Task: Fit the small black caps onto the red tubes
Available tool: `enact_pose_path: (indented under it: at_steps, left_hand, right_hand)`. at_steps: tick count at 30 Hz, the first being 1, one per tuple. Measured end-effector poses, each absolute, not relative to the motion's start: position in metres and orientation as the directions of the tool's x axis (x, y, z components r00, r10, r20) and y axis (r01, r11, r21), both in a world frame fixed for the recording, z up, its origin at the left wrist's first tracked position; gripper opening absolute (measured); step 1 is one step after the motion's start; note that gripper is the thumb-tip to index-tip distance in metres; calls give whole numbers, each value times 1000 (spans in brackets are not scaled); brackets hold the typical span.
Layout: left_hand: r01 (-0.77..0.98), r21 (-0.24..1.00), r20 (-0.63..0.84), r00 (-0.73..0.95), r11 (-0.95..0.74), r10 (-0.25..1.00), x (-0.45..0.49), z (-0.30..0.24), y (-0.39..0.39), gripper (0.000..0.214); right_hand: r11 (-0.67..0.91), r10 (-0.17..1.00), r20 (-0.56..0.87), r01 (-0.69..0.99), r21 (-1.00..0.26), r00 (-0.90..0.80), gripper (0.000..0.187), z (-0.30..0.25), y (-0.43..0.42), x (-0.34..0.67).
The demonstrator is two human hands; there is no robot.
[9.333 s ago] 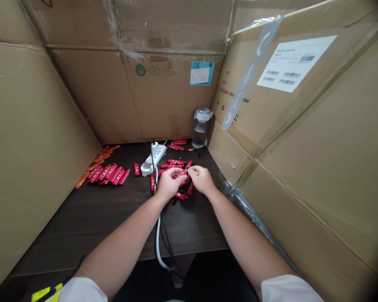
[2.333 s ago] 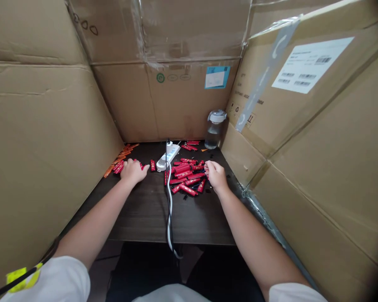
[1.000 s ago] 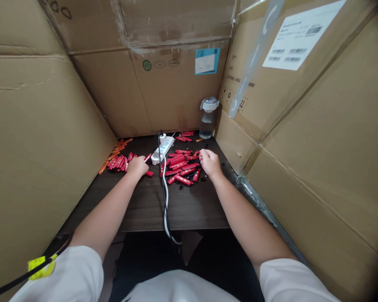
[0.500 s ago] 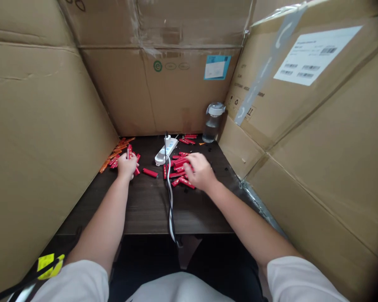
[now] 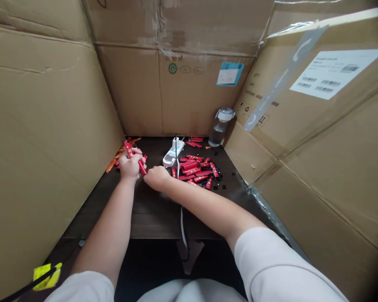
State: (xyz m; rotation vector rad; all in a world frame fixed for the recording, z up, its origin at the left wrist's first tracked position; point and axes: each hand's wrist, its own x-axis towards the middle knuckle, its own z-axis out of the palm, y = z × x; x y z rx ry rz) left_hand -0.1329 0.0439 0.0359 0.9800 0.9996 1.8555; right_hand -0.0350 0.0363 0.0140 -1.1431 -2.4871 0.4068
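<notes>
My left hand (image 5: 131,166) is shut on a red stick-shaped packet (image 5: 129,149), and a red end (image 5: 142,167) pokes out below the fingers. My right hand (image 5: 156,177) has crossed over and sits curled against the left, its fingers hiding whatever they may hold. To the right lies a loose pile of red packets (image 5: 195,170), some with dark ends. Orange sticks (image 5: 115,158) lie behind my left hand, next to the cardboard wall. Any red packets beneath my left hand are hidden.
A white power strip (image 5: 173,153) lies on the dark wood table (image 5: 151,218), with white and black cables (image 5: 182,222) running over the front edge. A clear water bottle (image 5: 220,128) stands in the back corner. Cardboard walls (image 5: 189,100) enclose the back and sides.
My right hand has moved left off the red pile to my left hand. The loose red packet on the table no longer shows. My left hand now shows a packet upright, and the view has shifted.
</notes>
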Motion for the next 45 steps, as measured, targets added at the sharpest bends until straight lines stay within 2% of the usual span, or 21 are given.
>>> enact_pose_path:
  at_steps: [4,6,8,10,12,13,15,18,21,25,30,33,40,45]
  left_hand:
    - [-326,854,299,-331,-406,895,-131,47,33,15]
    - [-344,832,338,-308,-436,889,-129,56,25,13]
    - [-360,802,392,-284,-476,875,-122,66,13,12]
    - [-375,794,427,-217,-478,878,-106,75,1,11]
    - [-354,845,408,-58,-401,911,-81,81,-9,9]
    - [-326,873,389,20,-361,921,-66,82,-12,8]
    - [-245,932,314,172,-268,934,-33,81,-14,8]
    - [-153,981,167,338,-121,926,11,69,-7,9]
    - [-108,994,75,415,-32,907,35,47,2,11]
    - [-10,999,-23,457,31,889,43,22,5,11]
    - [3,1000,-16,470,16,882,38,11,4,11]
    - [23,997,-76,511,75,856,33,10,4,14]
    - [-86,911,-203,758,403,620,25,15,1,22]
    - [-135,783,-234,840,607,489,20,19,3,24]
  right_hand:
    - [663,748,210,701,-261,-629,11,24,29,-28]
    - [652,757,262,722,-231,-599,25,40,28,-13]
    - [585,806,340,738,-335,-485,24,59,29,14]
    - [545,835,425,625,-559,-348,18,76,30,49]
    - [468,882,397,364,-805,-255,17,87,27,86]
    - [409,903,358,215,-887,-239,18,90,24,103]
    - [323,922,321,-25,-946,-217,21,88,16,130]
    - [212,956,245,-196,-957,-161,30,71,5,154]
    - [153,979,175,-188,-970,-104,34,48,3,169]
    - [88,986,108,-158,-984,-126,35,28,2,177]
    - [126,983,141,-120,-985,-121,31,24,-2,168]
    - [159,981,168,-101,-982,-95,28,24,-4,166]
    - [116,955,113,-5,-993,-275,26,33,-9,177]
    - [112,952,97,36,-993,-289,29,39,-12,178]
